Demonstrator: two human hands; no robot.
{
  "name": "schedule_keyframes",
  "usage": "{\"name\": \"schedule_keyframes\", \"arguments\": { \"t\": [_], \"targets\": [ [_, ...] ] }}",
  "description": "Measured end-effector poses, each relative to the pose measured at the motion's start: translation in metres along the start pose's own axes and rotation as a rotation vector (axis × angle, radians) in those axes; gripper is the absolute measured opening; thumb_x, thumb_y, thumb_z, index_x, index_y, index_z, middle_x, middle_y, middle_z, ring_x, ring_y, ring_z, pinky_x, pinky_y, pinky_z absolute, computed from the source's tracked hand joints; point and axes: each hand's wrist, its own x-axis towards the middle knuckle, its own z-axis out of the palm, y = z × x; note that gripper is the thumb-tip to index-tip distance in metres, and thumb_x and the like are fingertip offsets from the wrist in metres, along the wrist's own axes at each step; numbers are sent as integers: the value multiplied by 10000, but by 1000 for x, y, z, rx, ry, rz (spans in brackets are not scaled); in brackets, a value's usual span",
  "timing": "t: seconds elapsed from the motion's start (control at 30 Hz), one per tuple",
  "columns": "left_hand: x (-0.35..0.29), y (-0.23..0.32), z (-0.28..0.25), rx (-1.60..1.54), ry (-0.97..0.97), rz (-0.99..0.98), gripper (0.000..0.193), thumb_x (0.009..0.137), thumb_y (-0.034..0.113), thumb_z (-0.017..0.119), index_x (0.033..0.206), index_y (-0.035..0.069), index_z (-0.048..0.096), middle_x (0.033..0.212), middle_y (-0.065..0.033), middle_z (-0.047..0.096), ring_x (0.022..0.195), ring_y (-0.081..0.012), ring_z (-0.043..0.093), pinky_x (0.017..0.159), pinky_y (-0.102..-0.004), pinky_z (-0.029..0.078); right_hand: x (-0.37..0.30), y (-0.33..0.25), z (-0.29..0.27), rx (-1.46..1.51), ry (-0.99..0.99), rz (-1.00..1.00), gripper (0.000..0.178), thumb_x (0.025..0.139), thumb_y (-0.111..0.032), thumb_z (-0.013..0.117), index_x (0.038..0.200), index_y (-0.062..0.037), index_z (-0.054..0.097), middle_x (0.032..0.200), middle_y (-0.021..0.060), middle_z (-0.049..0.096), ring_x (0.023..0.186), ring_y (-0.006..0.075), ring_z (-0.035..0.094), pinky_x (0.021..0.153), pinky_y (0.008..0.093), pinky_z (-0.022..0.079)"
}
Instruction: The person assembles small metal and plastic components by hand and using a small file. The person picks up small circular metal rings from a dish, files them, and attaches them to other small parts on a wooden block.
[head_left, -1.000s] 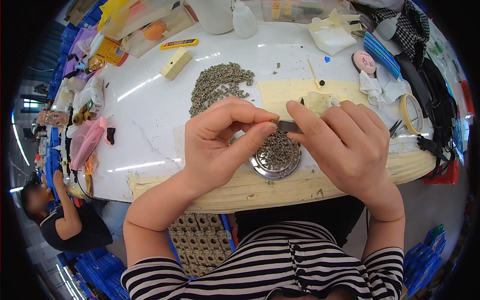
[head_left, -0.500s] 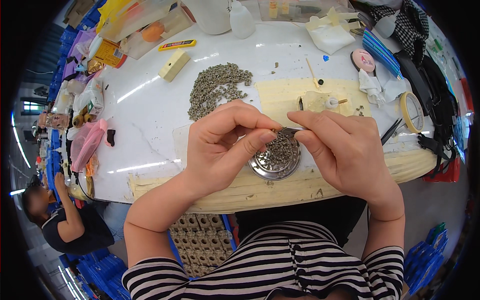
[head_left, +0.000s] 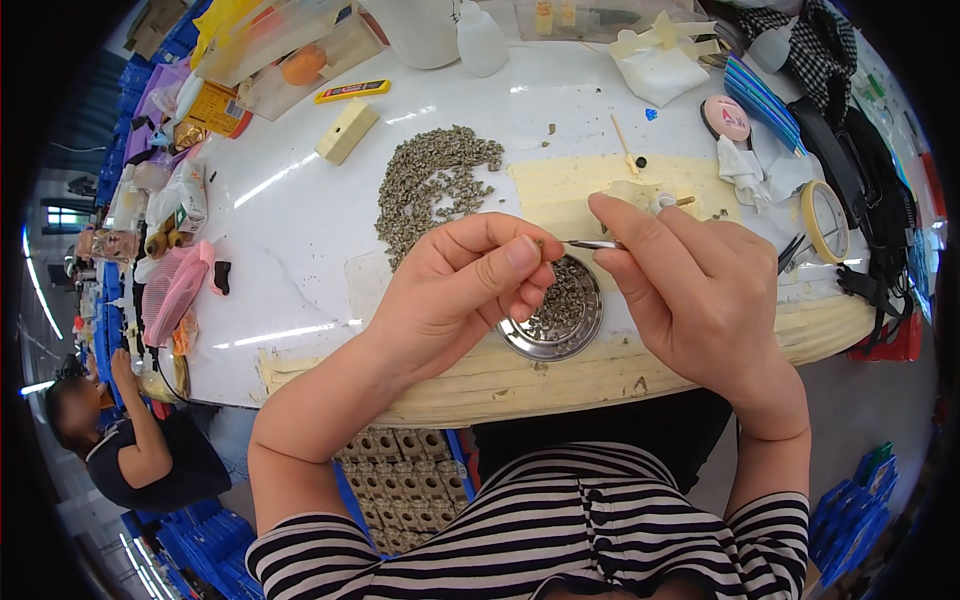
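Note:
My left hand [head_left: 465, 275] pinches a tiny brownish-grey part [head_left: 541, 243] between thumb and forefinger. From the right, my right hand [head_left: 690, 290] grips a thin silver tool with a fine dark tip [head_left: 597, 244]; most of its length is hidden in the hand, and whether it is a brush or tweezers I cannot tell. The tip points at the tiny part, close to it or touching. Below both hands stands a round shiny metal dish [head_left: 546, 350] holding many small grey metal pieces [head_left: 570, 297]. Beyond my left hand lies a heap of similar pieces [head_left: 425, 175].
Masking tape [head_left: 560, 185] covers part of the white table, with a small bottle [head_left: 663, 203] on it. A cream block [head_left: 346, 132] lies far left; a tape roll [head_left: 824, 222] and dark tweezers [head_left: 790, 253] lie right. Another person [head_left: 150, 445] sits at the left.
My hands have risen slightly from over the dish and drawn a little apart. The silver tool now shows more clearly between them, and my left fingers have curled in.

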Motion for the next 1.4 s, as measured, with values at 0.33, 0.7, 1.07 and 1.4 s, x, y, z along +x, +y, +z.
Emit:
{"name": "schedule_keyframes", "arguments": {
  "t": [0.33,0.7,1.07,1.4],
  "targets": [
    [-1,1,3,67,36,11,164,962,137,604,1052,8,649,908,-54,675,797,-90,613,724,-231,512,0,2,3,-152,74,-124,291,803,-272,708,993,-54,680,628,-18,423,499,109,475,444,262,355],
    [-2,1,7,192,86,66,168,947,140,630,1041,2,649,880,-52,673,781,-89,612,703,-228,505,-3,-1,1,-160,43,-110,374,772,-211,740,1113,-64,697,657,-5,445,543,150,466,491,294,370],
    [-3,-4,11,534,134,310,114,922,42,638,1011,-29,644,886,-62,659,739,-74,594,671,-202,492,-5,-1,2,-198,61,-125,402,774,-211,742,1143,-62,687,660,2,452,553,156,477,499,292,379],
    [-4,-3,9,952,75,552,82,906,-19,623,986,-35,630,946,-92,587,769,-112,592,680,-225,508,-2,-1,3,285,-81,105,199,864,-226,693,942,-46,665,671,44,583,492,220,579,410,329,418]
  ]
}}
